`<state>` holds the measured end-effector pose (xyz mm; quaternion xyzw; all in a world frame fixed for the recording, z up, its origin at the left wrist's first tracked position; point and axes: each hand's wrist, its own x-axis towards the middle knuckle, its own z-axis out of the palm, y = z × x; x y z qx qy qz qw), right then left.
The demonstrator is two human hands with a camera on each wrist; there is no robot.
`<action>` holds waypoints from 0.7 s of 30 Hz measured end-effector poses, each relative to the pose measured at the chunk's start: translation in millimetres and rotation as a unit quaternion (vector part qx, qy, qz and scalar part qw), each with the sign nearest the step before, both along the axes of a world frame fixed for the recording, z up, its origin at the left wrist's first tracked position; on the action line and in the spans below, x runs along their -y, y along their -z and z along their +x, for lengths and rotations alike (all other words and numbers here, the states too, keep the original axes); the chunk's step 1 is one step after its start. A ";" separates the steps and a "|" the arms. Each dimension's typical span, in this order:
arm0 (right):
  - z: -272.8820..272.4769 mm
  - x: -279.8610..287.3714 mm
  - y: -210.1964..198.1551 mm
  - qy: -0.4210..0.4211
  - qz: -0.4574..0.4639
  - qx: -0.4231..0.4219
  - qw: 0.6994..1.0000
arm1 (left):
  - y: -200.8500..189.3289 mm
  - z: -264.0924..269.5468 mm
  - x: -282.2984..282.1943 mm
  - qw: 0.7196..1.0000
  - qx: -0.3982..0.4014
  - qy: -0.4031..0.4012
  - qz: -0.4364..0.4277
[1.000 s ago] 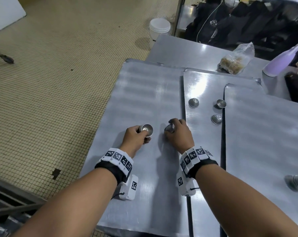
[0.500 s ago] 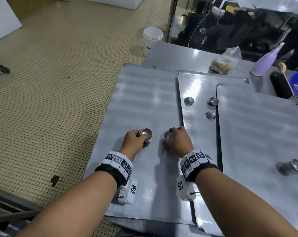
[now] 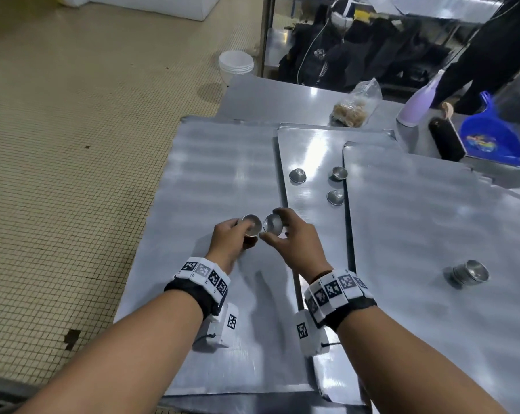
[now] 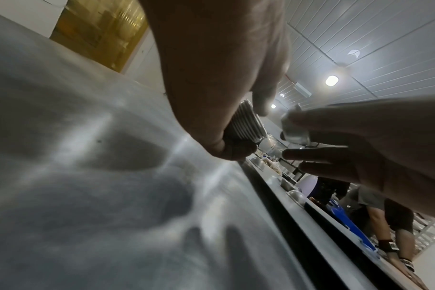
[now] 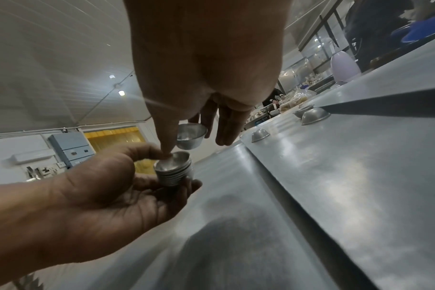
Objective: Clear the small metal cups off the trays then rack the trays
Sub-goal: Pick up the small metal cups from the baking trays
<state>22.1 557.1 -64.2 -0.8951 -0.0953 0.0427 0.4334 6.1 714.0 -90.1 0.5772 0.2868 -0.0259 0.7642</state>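
My left hand (image 3: 232, 237) grips a stack of small metal cups (image 3: 251, 225) (image 5: 174, 170) above the left tray (image 3: 217, 180). My right hand (image 3: 285, 234) pinches a single metal cup (image 3: 273, 224) (image 5: 190, 135), lifted and tilted right beside the stack's mouth. In the right wrist view my right thumb tip touches the stack's top rim. Three more cups lie on the middle tray (image 3: 309, 150): one overturned (image 3: 297, 175), one upright (image 3: 339, 173), one overturned (image 3: 335, 197). Another stack of cups (image 3: 469, 273) lies on its side on the right tray (image 3: 432, 222).
At the back of the steel table stand a bag of food (image 3: 354, 107), a lilac bottle (image 3: 417, 106), a black brush (image 3: 445, 140) and a blue dustpan (image 3: 492, 138). White bowls (image 3: 236, 65) sit on the tiled floor at left. Another person stands far right.
My right hand has lifted its cup off the tray and brought it up beside the stack in my left hand. Both hands rose slightly; the view shifted.
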 end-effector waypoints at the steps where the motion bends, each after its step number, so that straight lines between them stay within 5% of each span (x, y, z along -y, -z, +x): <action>1: 2.4 0.1 -1.9 -0.003 0.005 0.001 1.000 | -3.6 3.3 5.1 1.000 0.005 -0.005 -0.024; 9: 29.3 12.6 -1.6 -0.009 -0.013 -0.014 1.000 | -14.8 35.3 42.5 0.995 0.009 0.004 -0.103; 21: 115.8 109.1 4.2 0.105 -0.146 -0.058 0.982 | 3.8 88.2 66.5 0.998 -0.025 0.044 0.039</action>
